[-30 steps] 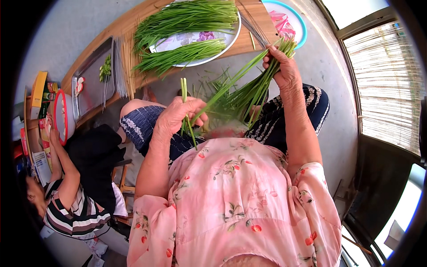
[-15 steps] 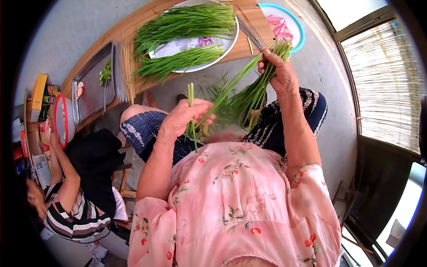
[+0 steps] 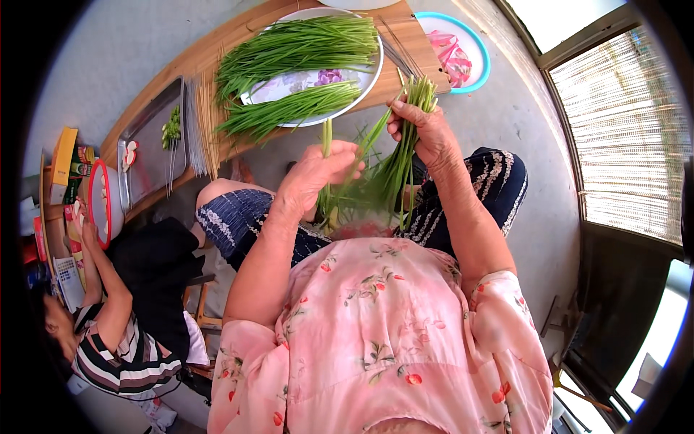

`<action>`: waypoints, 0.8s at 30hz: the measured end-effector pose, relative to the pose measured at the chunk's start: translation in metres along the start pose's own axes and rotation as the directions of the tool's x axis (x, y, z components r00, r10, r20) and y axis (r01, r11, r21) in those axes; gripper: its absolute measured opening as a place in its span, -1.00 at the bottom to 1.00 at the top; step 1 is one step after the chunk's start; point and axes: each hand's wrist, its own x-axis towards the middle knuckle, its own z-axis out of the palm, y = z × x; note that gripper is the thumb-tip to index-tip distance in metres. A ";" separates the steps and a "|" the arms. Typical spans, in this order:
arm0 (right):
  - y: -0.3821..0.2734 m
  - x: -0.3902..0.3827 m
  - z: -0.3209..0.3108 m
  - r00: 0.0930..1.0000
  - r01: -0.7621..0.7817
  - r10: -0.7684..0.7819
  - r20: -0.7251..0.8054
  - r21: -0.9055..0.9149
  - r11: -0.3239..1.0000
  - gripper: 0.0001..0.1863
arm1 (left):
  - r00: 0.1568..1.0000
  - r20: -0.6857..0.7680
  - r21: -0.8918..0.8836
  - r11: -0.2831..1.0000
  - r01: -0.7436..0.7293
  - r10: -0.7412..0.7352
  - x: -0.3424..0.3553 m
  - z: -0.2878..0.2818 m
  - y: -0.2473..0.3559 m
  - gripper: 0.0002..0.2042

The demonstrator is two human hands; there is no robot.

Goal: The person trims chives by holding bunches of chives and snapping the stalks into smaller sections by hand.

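My right hand (image 3: 428, 134) is closed around a bunch of garlic chives (image 3: 396, 173), its pale stem ends pointing up past the fingers and its green leaves hanging over my lap. A few separate chive stalks (image 3: 327, 136) stand upright in my left hand (image 3: 318, 172), whose fingers reach toward the leaves pulled out from the bunch. Motion smears those fingertips a little. Beyond both hands lies a white plate (image 3: 288, 82) with a purple flower pattern, carrying a large pile of chives (image 3: 311, 42) and a smaller pile (image 3: 293, 108).
The plate rests on a wooden table (image 3: 246, 45). Bamboo skewers (image 3: 207, 134) lie beside a metal tray (image 3: 148, 137) holding skewered green pieces. A blue-rimmed basin (image 3: 485, 66) sits at the far right. At left, another person (image 3: 108, 311) works by a red-rimmed bowl (image 3: 99, 206).
My right hand has moved left with the bunch, and my left hand has shifted up and slightly right with its stalks. The hands are now closer together.
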 end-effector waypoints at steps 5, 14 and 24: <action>0.005 -0.004 0.012 1.000 -0.020 0.020 0.004 -0.035 0.999 -0.82 | 0.993 -0.061 0.118 0.988 -0.098 0.105 0.005 0.003 0.004 -0.75; 0.001 0.004 0.004 0.999 0.039 -0.039 -0.016 -0.018 0.999 -0.81 | 0.998 0.057 0.059 0.998 0.025 -0.028 -0.003 -0.007 0.004 -0.81; -0.022 0.012 -0.032 0.982 0.133 -0.129 -0.135 0.025 0.991 -0.86 | 0.992 0.096 0.040 0.996 0.080 -0.084 -0.020 -0.041 -0.026 -0.78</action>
